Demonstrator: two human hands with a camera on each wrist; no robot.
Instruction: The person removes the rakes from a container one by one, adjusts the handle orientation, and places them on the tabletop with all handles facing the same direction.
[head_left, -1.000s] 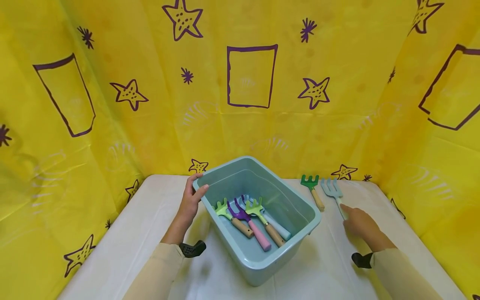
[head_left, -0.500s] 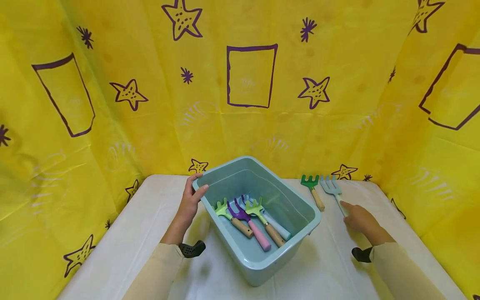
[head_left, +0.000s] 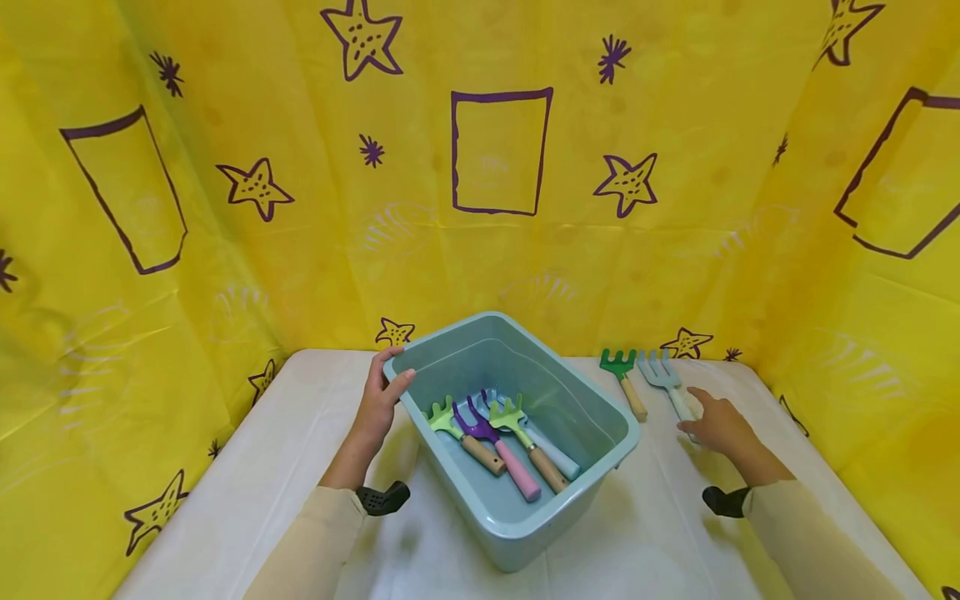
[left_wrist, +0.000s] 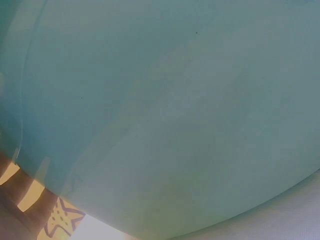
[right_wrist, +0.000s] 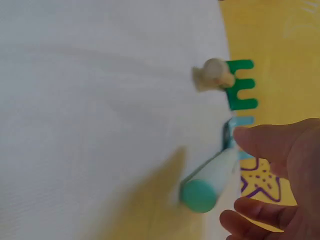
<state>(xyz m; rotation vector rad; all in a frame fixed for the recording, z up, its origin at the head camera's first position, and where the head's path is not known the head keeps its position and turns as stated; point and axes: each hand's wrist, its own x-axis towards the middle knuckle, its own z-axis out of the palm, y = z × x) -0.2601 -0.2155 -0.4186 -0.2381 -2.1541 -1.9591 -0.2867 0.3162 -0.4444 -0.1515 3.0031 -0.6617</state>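
My left hand (head_left: 377,408) grips the left corner rim of a pale teal plastic bin (head_left: 573,379), thumb over the inside and fingers outside; in the left wrist view the bin wall (left_wrist: 175,100) hides most of that hand. Lying in the bin are two lime hand forks with wooden handles, a purple hand fork (head_left: 480,427) with a pink handle, and a light blue tool partly beneath them. To the right, a light blue hand fork (head_left: 662,375) lies on the table. My right hand (head_left: 722,427) hovers at its handle (right_wrist: 199,196), thumb and fingers spread around it.
A green hand fork (head_left: 618,363) with a wooden handle lies between the bin and the light blue fork, tines toward the back edge. Yellow sheeting (head_left: 495,258) with purple drawings walls in the white table (head_left: 315,417) at the back and sides.
The right hand's finger was pointing onto the light blue fork's handle; the fork slid slightly back and left, and now the thumb and fingers have spread. The left hand stays on the bin.
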